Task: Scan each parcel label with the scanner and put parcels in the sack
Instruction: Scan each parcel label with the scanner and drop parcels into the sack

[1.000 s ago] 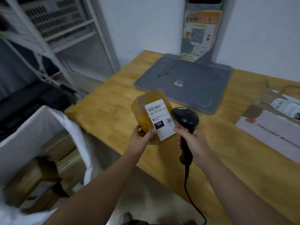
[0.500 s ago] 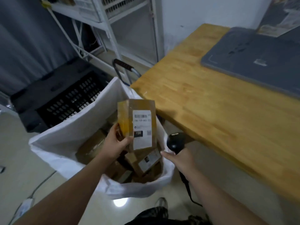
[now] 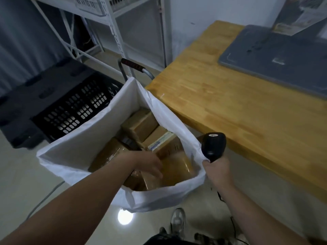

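Note:
A white sack [image 3: 83, 140] stands open on the floor beside the wooden table [image 3: 221, 103]. Several brown cardboard parcels lie inside, among them one at the back [image 3: 141, 124] and one with a label strip [image 3: 166, 145]. My left hand [image 3: 146, 163] reaches down into the sack and touches the left edge of the amber-taped parcel [image 3: 177, 169], which lies on the others. Blur hides whether the fingers still grip it. My right hand [image 3: 218, 171] holds the black scanner [image 3: 213, 145] upright and pinches the sack's right rim against it.
A black perforated crate [image 3: 70, 110] sits on the floor left of the sack. A trolley handle [image 3: 134, 66] rises behind it, with white metal shelving [image 3: 113, 23] beyond. A grey flat pad [image 3: 276, 57] lies on the table's far side. My shoe [image 3: 177, 220] is below the sack.
I turned from the table to the sack. My left hand carried the labelled parcel down into the sack. My right hand brought the scanner to the sack's rim.

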Demonstrator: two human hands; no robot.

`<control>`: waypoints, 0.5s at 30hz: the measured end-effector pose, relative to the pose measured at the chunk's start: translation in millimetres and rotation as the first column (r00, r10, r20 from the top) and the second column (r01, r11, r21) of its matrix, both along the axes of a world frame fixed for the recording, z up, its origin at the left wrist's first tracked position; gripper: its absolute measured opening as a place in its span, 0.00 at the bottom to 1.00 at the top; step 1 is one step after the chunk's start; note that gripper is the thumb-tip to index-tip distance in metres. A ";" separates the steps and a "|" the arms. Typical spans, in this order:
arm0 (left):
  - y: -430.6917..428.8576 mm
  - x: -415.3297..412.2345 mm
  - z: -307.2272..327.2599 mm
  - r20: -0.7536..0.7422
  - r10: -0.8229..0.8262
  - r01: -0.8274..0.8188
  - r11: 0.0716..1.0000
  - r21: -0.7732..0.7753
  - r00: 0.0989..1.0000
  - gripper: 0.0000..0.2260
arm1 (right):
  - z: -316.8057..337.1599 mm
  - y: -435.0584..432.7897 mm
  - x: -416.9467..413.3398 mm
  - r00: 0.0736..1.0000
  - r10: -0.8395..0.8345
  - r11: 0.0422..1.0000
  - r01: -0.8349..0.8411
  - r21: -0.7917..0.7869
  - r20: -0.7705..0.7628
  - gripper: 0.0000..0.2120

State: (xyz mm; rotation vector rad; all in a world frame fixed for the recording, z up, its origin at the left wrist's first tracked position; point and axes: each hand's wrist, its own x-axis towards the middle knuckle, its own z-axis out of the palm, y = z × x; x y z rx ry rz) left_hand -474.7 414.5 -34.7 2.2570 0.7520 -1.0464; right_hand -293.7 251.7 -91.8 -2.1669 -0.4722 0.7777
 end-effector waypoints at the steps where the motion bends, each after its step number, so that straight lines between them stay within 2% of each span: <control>1: -1.7 7.1 -2.8 -0.066 -0.028 0.025 0.998 -0.051 0.997 0.21 | -0.4 0.4 2.0 1.000 -0.007 1.000 0.007 0.004 0.020 0.09; 3: -7.2 20.7 -6.3 -0.099 -0.067 0.063 0.997 -0.043 0.993 0.19 | 0.9 1.8 6.3 0.998 -0.016 0.999 0.018 -0.030 0.053 0.12; 6: -10.3 42.3 -10.4 0.129 -0.028 0.020 0.998 0.061 0.991 0.16 | 1.1 -0.1 14.7 0.999 0.016 0.997 -0.013 -0.080 0.046 0.14; 9: -8.4 65.7 0.5 0.363 0.089 -0.126 0.989 0.079 0.927 0.14 | 8.6 -6.8 22.6 0.994 0.087 0.994 -0.083 -0.068 0.061 0.08; 12: -4.6 90.5 14.6 0.477 0.070 -0.158 0.976 0.147 0.876 0.18 | 21.7 -17.6 40.3 0.995 0.068 0.997 -0.070 0.022 0.074 0.07; 15: -9.9 123.7 25.8 0.578 0.021 -0.142 0.976 0.165 0.816 0.16 | 32.1 -34.0 70.0 0.995 0.010 0.998 -0.015 0.054 0.094 0.15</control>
